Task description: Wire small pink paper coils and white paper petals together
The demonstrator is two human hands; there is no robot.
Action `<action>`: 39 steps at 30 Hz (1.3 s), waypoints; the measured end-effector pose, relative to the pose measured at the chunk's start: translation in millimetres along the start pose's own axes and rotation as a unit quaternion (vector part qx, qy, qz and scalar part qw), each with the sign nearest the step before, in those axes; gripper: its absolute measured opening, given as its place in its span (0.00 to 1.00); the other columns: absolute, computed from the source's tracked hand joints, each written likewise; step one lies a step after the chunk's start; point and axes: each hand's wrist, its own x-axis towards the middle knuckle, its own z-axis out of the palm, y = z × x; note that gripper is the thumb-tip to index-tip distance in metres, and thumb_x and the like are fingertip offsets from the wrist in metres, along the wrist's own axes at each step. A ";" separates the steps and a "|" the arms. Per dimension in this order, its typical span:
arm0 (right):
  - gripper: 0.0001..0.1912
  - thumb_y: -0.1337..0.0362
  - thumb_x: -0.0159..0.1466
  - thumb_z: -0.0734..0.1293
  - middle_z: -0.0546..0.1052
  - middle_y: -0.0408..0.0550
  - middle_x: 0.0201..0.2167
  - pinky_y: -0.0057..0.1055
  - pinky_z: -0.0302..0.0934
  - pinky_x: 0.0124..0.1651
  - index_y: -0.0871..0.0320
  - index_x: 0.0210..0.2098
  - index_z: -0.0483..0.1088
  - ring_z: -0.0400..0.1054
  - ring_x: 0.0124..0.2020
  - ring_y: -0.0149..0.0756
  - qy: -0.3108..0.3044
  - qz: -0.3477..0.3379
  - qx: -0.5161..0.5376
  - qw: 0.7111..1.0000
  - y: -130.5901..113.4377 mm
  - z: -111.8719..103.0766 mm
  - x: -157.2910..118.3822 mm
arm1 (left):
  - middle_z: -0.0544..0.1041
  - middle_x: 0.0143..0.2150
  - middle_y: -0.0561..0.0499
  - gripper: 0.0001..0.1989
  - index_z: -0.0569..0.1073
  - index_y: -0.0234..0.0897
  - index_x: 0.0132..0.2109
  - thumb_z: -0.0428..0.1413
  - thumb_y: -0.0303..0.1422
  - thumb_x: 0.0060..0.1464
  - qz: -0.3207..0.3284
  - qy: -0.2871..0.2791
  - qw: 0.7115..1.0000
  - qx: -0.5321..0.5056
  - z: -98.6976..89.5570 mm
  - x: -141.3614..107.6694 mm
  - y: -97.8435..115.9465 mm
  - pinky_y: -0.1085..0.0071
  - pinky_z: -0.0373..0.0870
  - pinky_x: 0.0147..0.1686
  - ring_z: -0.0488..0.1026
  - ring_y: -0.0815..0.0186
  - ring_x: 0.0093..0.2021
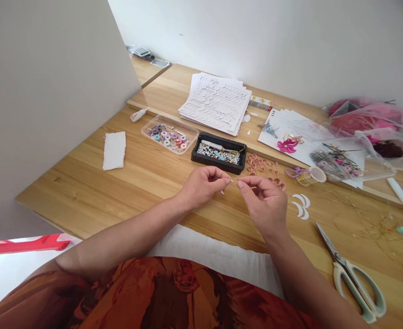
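There's the left hand [203, 183] pinching a fine strand [247, 185], maybe wire, hard to tell from up here, just below the black bead tray [218, 165], and the right hand [263, 203] nipping it tight too, beside the pink paper petals [260, 165], with the scissors [345, 269] out to the right!

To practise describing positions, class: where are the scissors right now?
In the head view, the scissors lie on the wooden table at lower right, just below the white paper crescents and right of the person's right hand.
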 end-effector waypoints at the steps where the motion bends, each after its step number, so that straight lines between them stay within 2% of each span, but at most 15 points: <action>1: 0.07 0.58 0.61 0.73 0.79 0.45 0.30 0.30 0.57 0.29 0.55 0.35 0.80 0.60 0.24 0.29 0.006 -0.003 -0.011 1.000 0.3 0.5 -1.1 | 0.75 0.26 0.54 0.10 0.77 0.32 0.32 0.64 0.37 0.50 0.002 0.002 1.000 0.001 -0.2 0.0 -0.2 0.74 0.64 0.30 0.67 0.73 0.26; 9: 0.06 0.59 0.60 0.74 0.81 0.45 0.30 0.32 0.60 0.32 0.55 0.33 0.81 0.66 0.27 0.32 0.034 0.018 0.022 0.999 1.5 7.7 -6.3 | 0.75 0.26 0.54 0.11 0.77 0.32 0.32 0.64 0.37 0.51 0.017 0.011 1.000 -0.004 0.1 -0.7 -0.9 0.74 0.61 0.29 0.66 0.73 0.26; 17: 0.04 0.61 0.60 0.75 0.82 0.45 0.30 0.32 0.62 0.34 0.55 0.33 0.81 0.68 0.27 0.32 0.054 -0.015 0.035 0.998 2.8 12.7 -8.2 | 0.73 0.25 0.55 0.11 0.76 0.33 0.32 0.64 0.37 0.50 0.011 0.018 1.000 -0.019 0.8 -0.4 -0.8 0.74 0.59 0.26 0.63 0.75 0.23; 22: 0.04 0.62 0.60 0.75 0.82 0.45 0.32 0.32 0.66 0.36 0.55 0.35 0.81 0.71 0.30 0.33 0.040 -0.014 0.073 0.996 4.7 15.7 -7.0 | 0.73 0.25 0.55 0.12 0.76 0.34 0.31 0.65 0.39 0.50 0.011 0.027 0.999 -0.027 0.6 1.0 -2.9 0.75 0.59 0.24 0.63 0.75 0.24; 27: 0.11 0.63 0.58 0.75 0.80 0.44 0.34 0.33 0.70 0.42 0.54 0.42 0.78 0.74 0.35 0.34 -0.001 0.009 0.161 0.987 1.8 16.2 -4.3 | 0.74 0.26 0.55 0.13 0.76 0.34 0.33 0.65 0.40 0.50 0.004 0.030 0.999 -0.034 -0.5 2.4 -3.8 0.76 0.59 0.22 0.62 0.75 0.23; 33: 0.05 0.62 0.60 0.74 0.79 0.44 0.28 0.31 0.67 0.34 0.56 0.35 0.79 0.70 0.28 0.31 -0.008 0.005 0.134 0.991 -2.9 12.4 -3.5 | 0.74 0.26 0.54 0.13 0.77 0.33 0.33 0.65 0.40 0.50 0.000 0.020 1.000 -0.016 -0.1 1.0 -2.2 0.76 0.59 0.22 0.63 0.75 0.23; 39: 0.04 0.62 0.60 0.73 0.77 0.42 0.25 0.30 0.64 0.31 0.56 0.34 0.80 0.66 0.24 0.29 -0.016 0.017 0.130 0.991 -5.0 11.9 -3.8 | 0.74 0.26 0.55 0.11 0.77 0.34 0.32 0.65 0.39 0.50 0.011 0.020 1.000 -0.007 0.6 -0.8 0.7 0.75 0.61 0.24 0.63 0.75 0.23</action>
